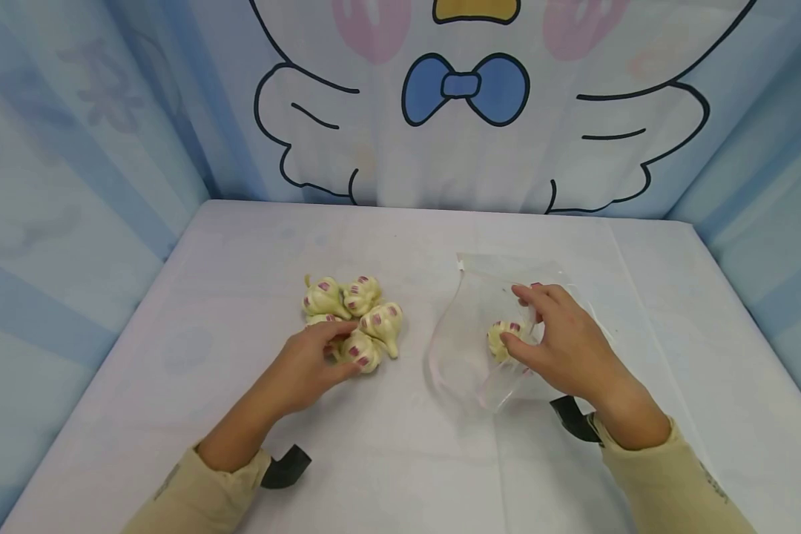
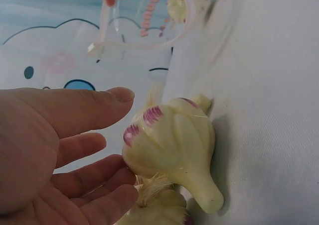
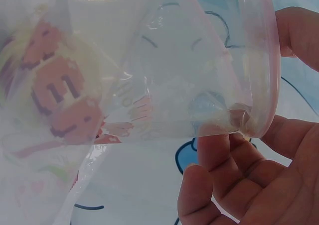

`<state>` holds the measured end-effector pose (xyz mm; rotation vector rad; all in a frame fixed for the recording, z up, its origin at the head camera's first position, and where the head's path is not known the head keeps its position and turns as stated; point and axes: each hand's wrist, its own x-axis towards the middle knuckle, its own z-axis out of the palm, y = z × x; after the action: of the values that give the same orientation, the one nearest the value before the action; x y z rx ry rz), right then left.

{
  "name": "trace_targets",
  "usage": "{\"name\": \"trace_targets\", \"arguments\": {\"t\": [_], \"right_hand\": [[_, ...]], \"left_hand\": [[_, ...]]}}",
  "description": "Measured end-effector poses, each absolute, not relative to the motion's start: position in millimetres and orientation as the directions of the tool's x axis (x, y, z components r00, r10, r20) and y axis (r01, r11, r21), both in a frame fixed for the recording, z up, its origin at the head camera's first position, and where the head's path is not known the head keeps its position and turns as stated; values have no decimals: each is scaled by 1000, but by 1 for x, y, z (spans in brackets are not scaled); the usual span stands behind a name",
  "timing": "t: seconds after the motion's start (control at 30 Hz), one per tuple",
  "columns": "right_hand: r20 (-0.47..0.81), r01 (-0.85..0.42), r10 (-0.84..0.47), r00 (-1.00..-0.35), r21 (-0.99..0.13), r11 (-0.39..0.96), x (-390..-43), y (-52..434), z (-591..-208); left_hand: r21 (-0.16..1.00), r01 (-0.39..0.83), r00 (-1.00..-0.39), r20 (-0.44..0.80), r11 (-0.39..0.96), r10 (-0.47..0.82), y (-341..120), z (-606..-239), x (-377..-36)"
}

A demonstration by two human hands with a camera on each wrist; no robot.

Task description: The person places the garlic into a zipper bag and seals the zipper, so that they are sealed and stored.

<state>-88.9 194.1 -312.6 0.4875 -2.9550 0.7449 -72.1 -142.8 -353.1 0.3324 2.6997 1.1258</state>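
My left hand (image 1: 310,363) reaches in at the near side of a cluster of pale garlic bulbs (image 1: 382,320) with purple marks. In the left wrist view its thumb and fingers are spread, fingertips right at the side of one garlic bulb (image 2: 172,140). To the right, my right hand (image 1: 570,345) grips the rim of a clear zip bag (image 1: 455,334). Its fingers curl round the pinkish zip edge (image 3: 271,70) in the right wrist view. A single garlic bulb (image 1: 497,341) shows through the bag's plastic, partly hidden by the right thumb.
A white cloth (image 1: 400,460) covers the table. Behind it hangs a curtain (image 1: 467,163) with a cartoon figure and a blue bow tie; blue-and-white curtains (image 1: 60,222) line both sides. Black pieces (image 1: 287,467) stick out from both cuffs.
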Motion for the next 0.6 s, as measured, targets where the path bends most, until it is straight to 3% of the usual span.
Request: {"name": "trace_targets", "arguments": {"t": [0.6], "right_hand": [[138, -327, -297, -945, -454, 829, -88, 195, -311]], "left_hand": [[794, 184, -928, -54, 580, 368, -135, -376, -72]]}}
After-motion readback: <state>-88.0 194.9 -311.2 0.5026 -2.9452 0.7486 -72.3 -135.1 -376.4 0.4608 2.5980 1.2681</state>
